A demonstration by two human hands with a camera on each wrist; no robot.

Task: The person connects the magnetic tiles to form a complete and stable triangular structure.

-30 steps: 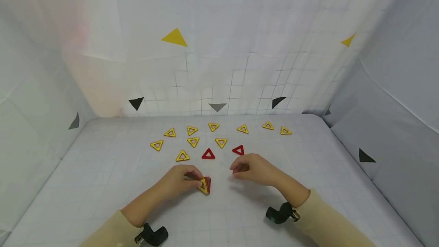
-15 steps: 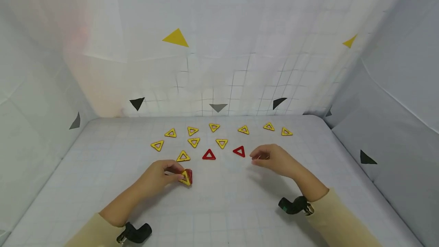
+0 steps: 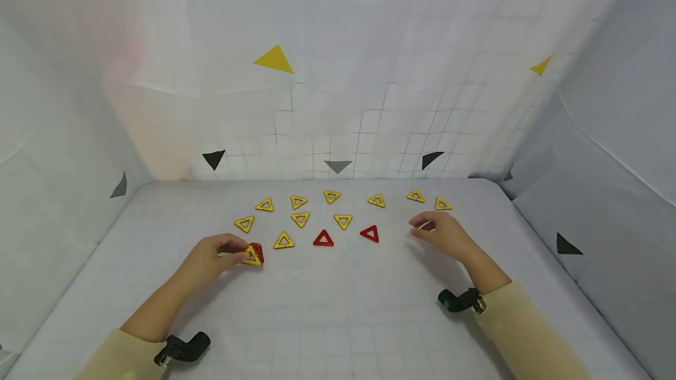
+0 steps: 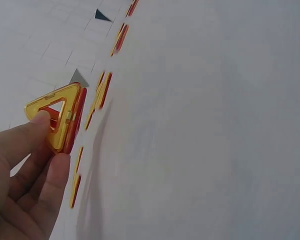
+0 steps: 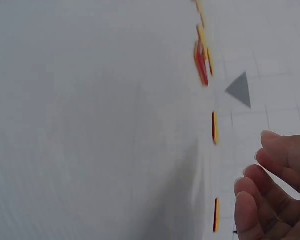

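My left hand [image 3: 211, 260] pinches a triangular magnetic tile cluster [image 4: 73, 120] between thumb and fingers, raised above the tabletop. A yellow open-centred triangle faces the left wrist camera, with red pieces [image 3: 257, 249] against its back. How many pieces are joined is hidden. My right hand [image 3: 443, 234] hovers on the right side with its fingers loosely bent and nothing in them. Nearest to it are a yellow triangle tile [image 3: 443, 204] just beyond and a red triangle tile [image 3: 371, 234] to its left. Another red triangle tile [image 3: 323, 238] lies near the middle.
Several yellow triangle tiles lie flat and apart across the far half of the white table [image 3: 327, 321], one of them [image 3: 283, 240] just right of the left hand. A white wall sheet [image 3: 338, 104] with triangle marks rises behind, with grey-white side walls [image 3: 607, 192].
My left hand has moved left and slightly away from me, carrying the tile cluster. My right hand has moved right and farther out, still holding nothing. The loose tiles have stayed in place.
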